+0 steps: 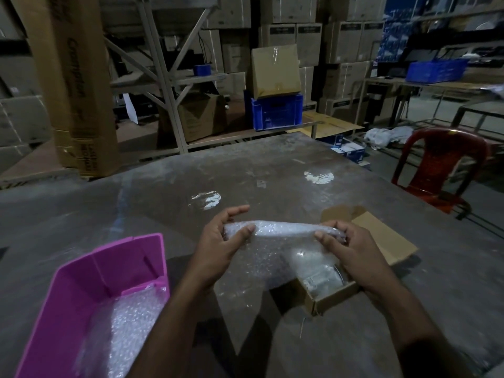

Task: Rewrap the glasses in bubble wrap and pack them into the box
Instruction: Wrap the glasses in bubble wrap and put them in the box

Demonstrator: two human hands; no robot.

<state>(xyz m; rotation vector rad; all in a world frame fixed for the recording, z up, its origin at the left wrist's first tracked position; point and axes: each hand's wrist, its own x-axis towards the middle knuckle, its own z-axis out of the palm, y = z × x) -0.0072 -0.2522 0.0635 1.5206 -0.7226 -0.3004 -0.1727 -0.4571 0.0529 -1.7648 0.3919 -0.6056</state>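
A roll of bubble wrap [283,231] is held up just above the worktop [191,170], and a loose flap hangs down from it. The glasses must be inside the roll, but the wrap hides them. The left hand [218,246] holds one end, with its fingers [249,228] curled around the roll. The right hand [351,246] holds the other end the same way.

Just under the right hand sits the small cardboard box [381,241], open. Something wrapped in plastic already lies in it, but I cannot tell what it is.

Near the left arm is a pink bin [109,268] with more bubble wrap in it.

I think the wrapping is almost done. The flap still needs to go around. Then the roll has to go into the box.
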